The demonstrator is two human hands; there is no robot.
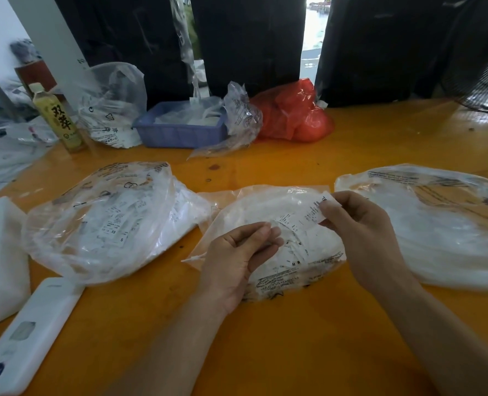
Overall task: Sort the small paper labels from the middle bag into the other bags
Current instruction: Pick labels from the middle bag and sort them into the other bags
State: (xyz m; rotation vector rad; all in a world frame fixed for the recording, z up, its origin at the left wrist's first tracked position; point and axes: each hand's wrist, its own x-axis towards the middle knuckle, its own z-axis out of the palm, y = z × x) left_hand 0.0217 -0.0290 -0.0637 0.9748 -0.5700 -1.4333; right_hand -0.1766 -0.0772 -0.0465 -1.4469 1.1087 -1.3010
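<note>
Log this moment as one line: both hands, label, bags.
right hand: pinches paper label | left hand: pinches label strip | both over middle bag | left bag, right bag: untouched

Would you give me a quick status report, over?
Right hand pinching label; left hand pinching another. Both over middle bag. Nothing in the way.

Dim, perhaps backlit; soft focus, edges warped.

Glossy orange wooden table [265, 352], loaded.
Around the middle clear plastic bag of labels [282, 270]: similar clear bags left [94, 224] and right [442, 224]; behind, blue plastic basket [180, 132], red plastic bag [294, 115], yellow drink bottle [58, 118]; near-left, white rectangular device [28, 332].
</note>
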